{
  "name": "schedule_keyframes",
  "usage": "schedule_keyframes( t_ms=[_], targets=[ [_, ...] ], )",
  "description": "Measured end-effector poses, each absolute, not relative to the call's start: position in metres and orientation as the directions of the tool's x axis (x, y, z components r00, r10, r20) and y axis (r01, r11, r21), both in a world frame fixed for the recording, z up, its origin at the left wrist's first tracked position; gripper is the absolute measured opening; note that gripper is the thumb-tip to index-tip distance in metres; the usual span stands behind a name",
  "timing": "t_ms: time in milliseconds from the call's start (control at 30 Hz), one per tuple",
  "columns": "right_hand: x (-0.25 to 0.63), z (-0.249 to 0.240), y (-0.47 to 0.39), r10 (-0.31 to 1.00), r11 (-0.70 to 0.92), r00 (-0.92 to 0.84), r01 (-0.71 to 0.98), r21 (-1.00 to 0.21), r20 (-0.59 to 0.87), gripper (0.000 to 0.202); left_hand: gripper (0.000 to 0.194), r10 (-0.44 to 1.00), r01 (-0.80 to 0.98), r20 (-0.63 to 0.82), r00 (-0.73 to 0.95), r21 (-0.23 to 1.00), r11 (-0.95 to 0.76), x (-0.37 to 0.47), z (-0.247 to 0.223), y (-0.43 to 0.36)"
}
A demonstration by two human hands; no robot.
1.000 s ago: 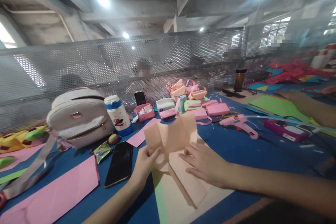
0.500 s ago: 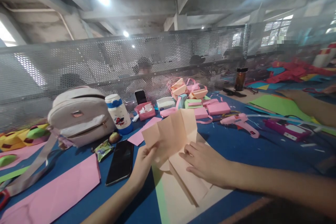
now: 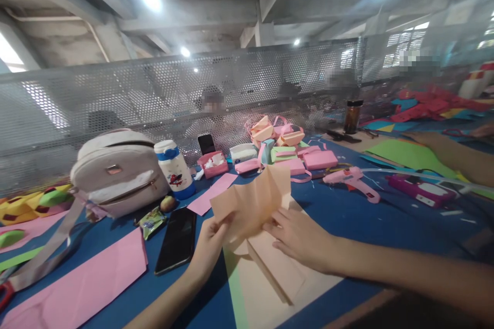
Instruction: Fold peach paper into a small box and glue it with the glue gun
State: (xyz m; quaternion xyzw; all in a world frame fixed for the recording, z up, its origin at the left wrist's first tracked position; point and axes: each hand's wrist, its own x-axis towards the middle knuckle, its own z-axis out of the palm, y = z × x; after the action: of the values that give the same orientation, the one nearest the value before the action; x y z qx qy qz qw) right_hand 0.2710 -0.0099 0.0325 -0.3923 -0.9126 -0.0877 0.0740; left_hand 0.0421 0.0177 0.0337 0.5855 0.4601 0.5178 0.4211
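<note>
Head view, nearest first: cream sheets (image 3: pixel 266 308) with a green edge lie on the blue bench (image 3: pixel 370 229), and on them sits a folded peach paper (image 3: pixel 250 203), its near panel flat and narrow, its far part raised in creased flaps. The left hand (image 3: pixel 210 244) pinches the raised part at its left edge between thumb and fingers. The right hand (image 3: pixel 303 239) bends its fingers against the paper's right side; whether they grip it or only press, I cannot tell.

Left of the left hand are a black phone (image 3: pixel 176 241), a large pink sheet (image 3: pixel 88 280) and a green snack packet (image 3: pixel 153 222). A pink glue gun (image 3: pixel 354 183) lies beyond the right hand, with a purple power strip (image 3: pixel 422 191) to its right.

Farther back, a pale backpack (image 3: pixel 116 177) stands beside a white-and-blue bottle (image 3: pixel 174 168); small paper bags (image 3: pixel 320 160) cluster past the raised flaps. Another person's forearm (image 3: pixel 455 153) reaches over green sheets (image 3: pixel 409 158). A perforated metal screen (image 3: pixel 154 92) rises behind everything on the bench.
</note>
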Motion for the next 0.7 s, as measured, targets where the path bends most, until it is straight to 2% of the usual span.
schedule_keyframes(
  t_ms=[167,300,400,567,633,700],
  targets=[
    [0.269,0.026,-0.010,0.629,0.706,-0.719,0.687,0.170,0.294,0.034,0.041,0.973,0.160,0.210,0.096,0.962,-0.224,0.039,0.030,0.017],
    [0.260,0.018,-0.013,0.592,0.704,-0.730,0.675,0.222,0.341,0.013,0.044,0.966,0.131,0.223,0.129,0.962,-0.240,0.038,0.026,0.016],
    [0.252,0.015,-0.010,0.551,0.740,-0.756,0.638,0.213,0.354,0.010,0.044,0.965,0.119,0.221,0.139,0.964,-0.238,0.038,0.024,0.016],
    [0.251,0.030,-0.004,0.586,0.769,-0.760,0.630,0.103,0.281,0.019,0.039,0.966,0.137,0.229,0.117,0.960,-0.244,0.038,0.020,0.017],
    [0.255,0.042,-0.007,0.601,0.784,-0.765,0.620,0.016,0.230,0.022,0.038,0.967,0.144,0.234,0.097,0.958,-0.247,0.037,0.020,0.016],
    [0.259,0.053,-0.015,0.634,0.768,-0.729,0.633,-0.098,0.259,0.025,0.037,0.969,0.140,0.235,0.071,0.960,-0.243,0.035,0.020,0.015]
  ],
)
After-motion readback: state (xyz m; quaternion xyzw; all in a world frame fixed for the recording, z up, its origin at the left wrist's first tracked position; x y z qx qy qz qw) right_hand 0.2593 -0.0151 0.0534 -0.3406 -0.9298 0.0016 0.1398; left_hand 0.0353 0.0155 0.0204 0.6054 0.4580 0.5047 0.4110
